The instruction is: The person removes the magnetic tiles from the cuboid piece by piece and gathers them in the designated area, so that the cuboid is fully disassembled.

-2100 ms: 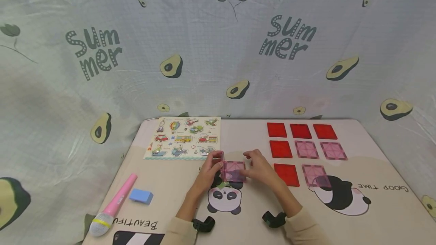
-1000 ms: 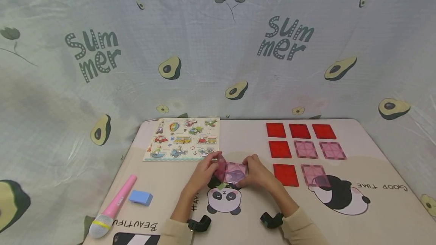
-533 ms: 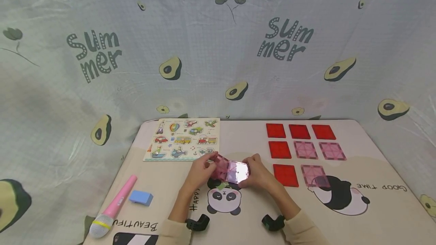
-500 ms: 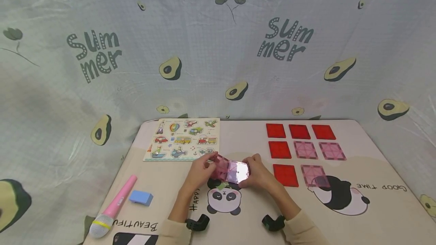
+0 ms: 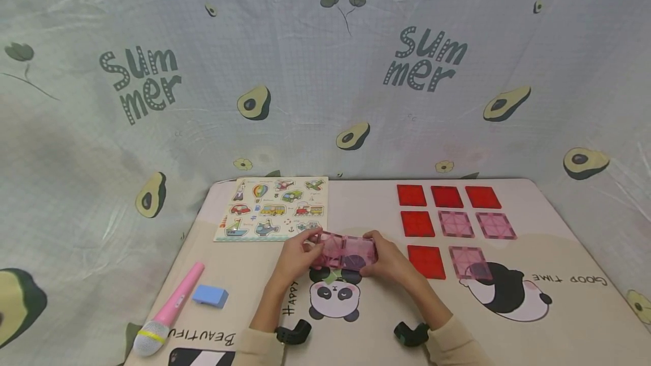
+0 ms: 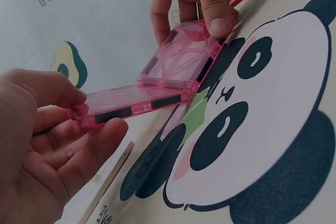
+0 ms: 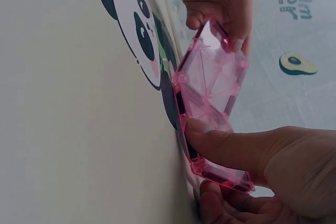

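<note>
Two clear pink magnetic tiles meet edge to edge between my hands, above the panda print at the middle of the table. My left hand (image 5: 296, 256) pinches the outer edge of the left pink magnetic tile (image 6: 131, 100) between thumb and fingers. The right pink magnetic tile (image 5: 359, 253) has its outer edge gripped by my right hand (image 5: 389, 258), thumb on the near side and fingers behind. In the left wrist view the pair makes a shallow angle along the shared edge. The right wrist view shows my right thumb (image 7: 226, 142) over its tile.
Red magnetic tiles (image 5: 426, 261) and pink magnetic tiles (image 5: 468, 262) lie in rows on the right. A picture puzzle board (image 5: 274, 208) lies at the back left. A pink toy microphone (image 5: 173, 304) and a blue block (image 5: 211, 294) sit on the left. A patterned curtain (image 5: 305, 72) hangs behind.
The left tile has swung down from upright to nearly level with the right one. My right hand has closed on the right tile's outer edge, and the left hand has shifted slightly left.
</note>
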Demonstrator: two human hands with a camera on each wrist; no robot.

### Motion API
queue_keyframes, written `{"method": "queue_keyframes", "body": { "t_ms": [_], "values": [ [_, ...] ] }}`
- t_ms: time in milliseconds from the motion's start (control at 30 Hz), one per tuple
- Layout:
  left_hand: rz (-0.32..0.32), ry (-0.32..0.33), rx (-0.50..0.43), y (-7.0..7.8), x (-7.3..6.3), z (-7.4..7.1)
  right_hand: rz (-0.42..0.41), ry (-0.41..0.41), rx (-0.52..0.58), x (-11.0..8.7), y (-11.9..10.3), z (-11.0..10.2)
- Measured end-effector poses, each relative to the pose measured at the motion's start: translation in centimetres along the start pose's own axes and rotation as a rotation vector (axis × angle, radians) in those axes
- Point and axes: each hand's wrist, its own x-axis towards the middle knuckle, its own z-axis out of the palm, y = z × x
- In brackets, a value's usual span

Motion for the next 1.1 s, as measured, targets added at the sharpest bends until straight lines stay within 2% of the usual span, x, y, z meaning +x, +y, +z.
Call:
{"method": "queue_keyframes", "body": {
  "t_ms": [300, 500, 600, 800, 1100],
  "values": [
    [-0.105, -0.020, -0.057, -0.3, 0.1, 0.0, -0.016, -0.007, 0.020, -0.4, 0.0, -0.5],
    [-0.159, 0.005, 0.011, -0.7, 0.2, 0.2, -0.030, -0.009, 0.051, -0.7, 0.0, -1.0],
    [-0.190, -0.004, 0.023, -0.9, 0.3, 0.3, -0.031, -0.015, 0.080, -0.9, 0.0, -1.3],
    [-0.196, -0.037, 0.016, -1.6, 0.4, 0.6, -0.023, -0.012, 0.128, -1.3, -0.1, -1.8],
    [-0.180, -0.044, 0.006, -2.1, 0.5, 0.9, -0.043, 0.024, 0.070, -1.5, -0.2, -1.9]
  ]
}}
